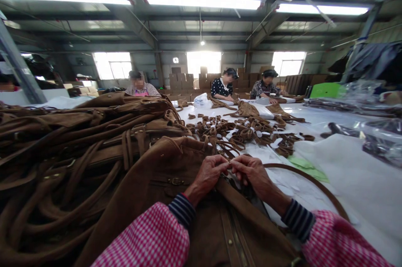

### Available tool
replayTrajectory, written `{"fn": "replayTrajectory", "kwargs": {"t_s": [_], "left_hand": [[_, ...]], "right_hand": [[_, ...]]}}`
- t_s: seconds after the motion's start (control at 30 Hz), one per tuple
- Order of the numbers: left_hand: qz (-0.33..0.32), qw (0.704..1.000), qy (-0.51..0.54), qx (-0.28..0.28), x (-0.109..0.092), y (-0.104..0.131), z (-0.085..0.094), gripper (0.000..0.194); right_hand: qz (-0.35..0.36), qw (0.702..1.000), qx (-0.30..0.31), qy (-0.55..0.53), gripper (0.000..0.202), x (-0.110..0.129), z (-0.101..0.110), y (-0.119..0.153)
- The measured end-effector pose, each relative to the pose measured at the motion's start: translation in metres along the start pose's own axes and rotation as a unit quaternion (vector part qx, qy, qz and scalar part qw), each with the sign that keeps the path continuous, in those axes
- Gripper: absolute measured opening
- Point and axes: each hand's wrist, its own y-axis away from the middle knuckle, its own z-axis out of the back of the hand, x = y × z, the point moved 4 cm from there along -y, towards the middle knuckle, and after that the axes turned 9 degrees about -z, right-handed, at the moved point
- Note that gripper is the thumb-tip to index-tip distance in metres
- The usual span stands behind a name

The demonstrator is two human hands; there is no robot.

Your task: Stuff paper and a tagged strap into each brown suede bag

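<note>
A large brown bag (141,187) with straps, a buckle and a zip lies directly in front of me. Above its right part, my left hand (212,172) is closed, with thumb and fingertips pinched together. My right hand (251,172) is pinched as well, its fingertips meeting those of my left hand. Whatever is between the fingertips is too small to make out. Just below both hands runs a wide brown strap (245,208), which curves off to the right.
Many brown bags (81,133) are piled at the left. Bundled brown straps (251,128) with white tags lie beyond my hands on the white table (354,174). Several people work across it. Green sheets (307,167) and clear plastic (383,133) are at the right.
</note>
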Motion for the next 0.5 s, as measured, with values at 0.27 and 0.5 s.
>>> {"fn": "replayTrajectory", "kwargs": {"t_s": [0.27,0.5], "left_hand": [[-0.012,1.000,-0.021,0.019,-0.0004,-0.0002,0.0010,0.032],[0.013,0.999,-0.014,0.027,-0.0028,0.0010,0.0029,0.036]], "right_hand": [[-0.016,0.998,0.002,-0.061,0.034,-0.0015,-0.0004,-0.0041],[-0.009,0.995,0.029,-0.091,0.032,-0.0013,-0.0004,-0.0059]]}}
